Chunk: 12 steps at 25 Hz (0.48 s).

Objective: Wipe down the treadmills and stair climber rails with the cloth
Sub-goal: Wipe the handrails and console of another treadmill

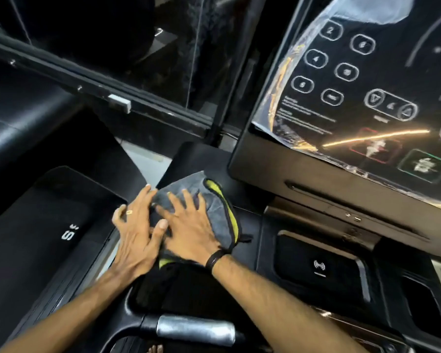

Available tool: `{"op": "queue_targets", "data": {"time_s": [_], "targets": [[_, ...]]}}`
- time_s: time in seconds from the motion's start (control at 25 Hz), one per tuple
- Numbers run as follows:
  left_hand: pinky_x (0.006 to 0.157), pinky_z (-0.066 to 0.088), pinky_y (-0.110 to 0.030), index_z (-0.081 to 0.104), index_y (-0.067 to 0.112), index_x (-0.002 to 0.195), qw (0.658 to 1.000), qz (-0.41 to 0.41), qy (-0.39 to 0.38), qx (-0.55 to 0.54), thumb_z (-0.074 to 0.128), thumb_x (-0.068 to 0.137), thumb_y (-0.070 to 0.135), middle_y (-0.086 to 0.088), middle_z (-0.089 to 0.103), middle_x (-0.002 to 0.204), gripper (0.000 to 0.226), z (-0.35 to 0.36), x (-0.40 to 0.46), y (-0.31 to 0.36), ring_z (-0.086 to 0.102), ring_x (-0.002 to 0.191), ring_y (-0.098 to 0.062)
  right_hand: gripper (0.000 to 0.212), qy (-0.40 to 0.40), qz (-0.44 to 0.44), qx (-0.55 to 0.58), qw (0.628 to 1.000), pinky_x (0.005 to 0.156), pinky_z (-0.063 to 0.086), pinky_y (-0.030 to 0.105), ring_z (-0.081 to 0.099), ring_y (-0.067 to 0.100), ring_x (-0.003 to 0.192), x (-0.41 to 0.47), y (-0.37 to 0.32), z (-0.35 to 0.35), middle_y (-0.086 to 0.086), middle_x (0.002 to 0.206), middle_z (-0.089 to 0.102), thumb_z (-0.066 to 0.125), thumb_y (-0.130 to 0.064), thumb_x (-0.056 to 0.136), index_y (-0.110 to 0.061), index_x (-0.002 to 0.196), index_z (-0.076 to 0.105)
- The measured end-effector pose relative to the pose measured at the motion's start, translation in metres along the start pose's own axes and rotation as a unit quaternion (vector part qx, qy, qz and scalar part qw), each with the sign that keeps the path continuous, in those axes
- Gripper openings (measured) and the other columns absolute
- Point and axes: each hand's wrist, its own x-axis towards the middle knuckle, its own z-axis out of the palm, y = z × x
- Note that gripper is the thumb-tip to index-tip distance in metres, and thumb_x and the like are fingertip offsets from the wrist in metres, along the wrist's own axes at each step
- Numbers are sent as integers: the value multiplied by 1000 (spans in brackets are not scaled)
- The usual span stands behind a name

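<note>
A grey cloth (218,210) with a yellow-green edge lies on the left corner of the black treadmill console deck (242,189). My right hand (189,225) lies flat on it with fingers spread, a dark band at the wrist. My left hand (135,230), a ring on one finger, presses beside it with straight fingers, its thumb over the cloth's left part. The touch panel (362,103) rises to the right, partly under clear film.
A silver-grey handlebar grip (196,329) crosses below my arms. A tray with a wireless-charging mark (320,266) sits right of the cloth. Left stands a neighbouring black treadmill (49,225); a dark window frame (99,85) runs behind.
</note>
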Motion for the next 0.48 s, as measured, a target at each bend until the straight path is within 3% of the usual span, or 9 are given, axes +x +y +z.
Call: {"op": "queue_targets", "data": {"time_s": [0.12, 0.24, 0.36, 0.48], "targets": [[114, 11, -49, 41, 16, 146, 1000, 3, 3, -9, 19, 98, 63, -2, 35, 159, 71, -2, 0, 1, 37, 138, -7, 62, 7, -39, 15, 999, 110, 26, 65, 26, 38, 144, -35, -1, 1, 9, 159, 32, 46, -60, 92, -35, 148, 36], [115, 8, -46, 46, 19, 141, 1000, 4, -3, -5, 25, 98, 53, 0, 38, 158, 58, -3, -2, 5, 40, 136, -10, 73, -15, -55, -5, 998, 96, 44, 55, 47, 37, 123, -65, 12, 1, 12, 150, 38, 47, -71, 90, -35, 151, 29], [115, 9, -48, 52, 18, 135, 998, 50, -28, 24, 27, 99, 48, 0, 41, 155, 52, -3, -3, 10, 41, 139, -15, 77, -40, -57, -32, 997, 90, 46, 48, 54, 32, 107, -79, 25, -14, 12, 127, 51, 58, -66, 87, -33, 152, 31], [115, 11, -52, 55, 18, 131, 993, 103, -53, 34, 29, 100, 46, -1, 44, 153, 49, -1, -5, 20, 42, 139, -16, 60, -37, -84, -84, 992, 88, 45, 45, 57, 31, 104, -91, 27, -36, 11, 117, 57, 64, -53, 88, -33, 142, 45]]}}
